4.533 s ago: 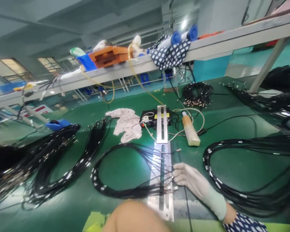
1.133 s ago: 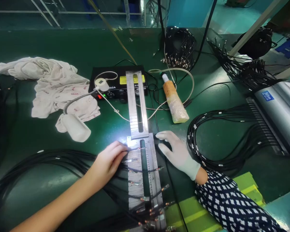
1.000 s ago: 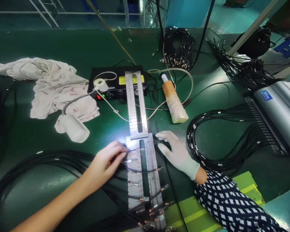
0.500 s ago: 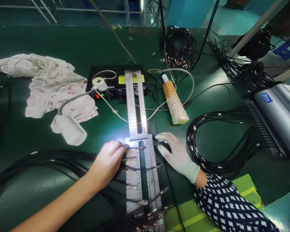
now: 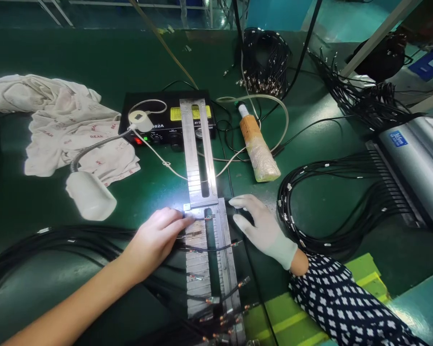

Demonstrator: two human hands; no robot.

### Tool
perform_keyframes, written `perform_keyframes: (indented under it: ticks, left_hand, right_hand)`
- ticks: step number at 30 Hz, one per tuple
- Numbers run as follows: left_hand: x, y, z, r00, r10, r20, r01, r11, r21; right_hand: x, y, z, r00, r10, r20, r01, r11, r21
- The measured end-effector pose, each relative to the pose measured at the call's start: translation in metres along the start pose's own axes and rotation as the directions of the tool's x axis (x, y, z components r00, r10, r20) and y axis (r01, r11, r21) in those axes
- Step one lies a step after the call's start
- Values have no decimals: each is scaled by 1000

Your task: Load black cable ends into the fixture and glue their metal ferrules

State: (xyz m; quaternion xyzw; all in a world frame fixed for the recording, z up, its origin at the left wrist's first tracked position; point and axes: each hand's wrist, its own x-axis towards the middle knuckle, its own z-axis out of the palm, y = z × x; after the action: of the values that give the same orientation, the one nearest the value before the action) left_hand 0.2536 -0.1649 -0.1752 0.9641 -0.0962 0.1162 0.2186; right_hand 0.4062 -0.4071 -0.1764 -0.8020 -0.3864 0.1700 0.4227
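My left hand (image 5: pixel 159 240), bare, has its fingers closed on a thin black cable at the left edge of a slotted metal fixture (image 5: pixel 198 262). That cable's stripped end with a small connector (image 5: pixel 209 217) lies across the fixture's central slot. Further black cables (image 5: pixel 216 248) cross the fixture below it, their metal ends pointing right. My right hand (image 5: pixel 261 228), in a white glove, is beside the fixture's right side with thumb and fingers apart and nothing between them. A white gooseneck lamp (image 5: pixel 91 196) shines near my left fingertips.
Behind the fixture stands a black control box (image 5: pixel 151 137). A tape-wrapped dispensing tube (image 5: pixel 260 149) lies right of it. White cloth (image 5: pixel 72 134) is at the left. Coiled black cables (image 5: pixel 296 221) run to a silver 365nm unit (image 5: pixel 414 168). A green-yellow tray (image 5: pixel 285 317) sits at the front.
The view has shifted slightly. My left hand has its fingertips a little further over the fixture's edge on the cable. My right hand keeps nearly the same place and pose.
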Motion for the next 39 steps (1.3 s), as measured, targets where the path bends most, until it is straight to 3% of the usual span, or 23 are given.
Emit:
perform_keyframes:
  ticks: [8, 13, 21, 23, 28, 30, 35, 39]
  left_hand:
    - [4, -4, -4, 1000, -13, 12, 14, 993, -121]
    - [5, -3, -5, 1000, -3, 17, 5, 996, -95]
    - [4, -4, 1, 996, -93, -3, 90, 968, -233]
    - [-1, -4, -1, 997, -81, 3, 80, 980, -181]
    - [-24, -1, -1, 995, -89, 38, 79, 974, 210]
    - [-30, 3, 2, 994, -83, 75, 58, 956, 286]
    - [-31, 9, 13, 988, -135, 68, 112, 956, 273]
    - [-29, 9, 9, 981, -184, 61, 171, 971, 169]
  right_hand:
    - [0, -1, 0, 1000, -5, 3, 5, 1000, 10]
    - [0, 0, 1, 1000, 2, -1, -2, 1000, 17]
    - [-1, 0, 0, 1000, -6, -2, 6, 1000, 28]
    - [-1, 0, 0, 1000, -2, 3, 2, 1000, 26]
    - [0, 0, -2, 1000, -11, 10, 11, 1000, 29]
    - [1, 0, -1, 1000, -15, 3, 15, 999, 30]
    - [5, 3, 3, 1000, -7, -29, 8, 1000, 5]
    - [14, -6, 6, 1000, -9, -4, 8, 988, -155]
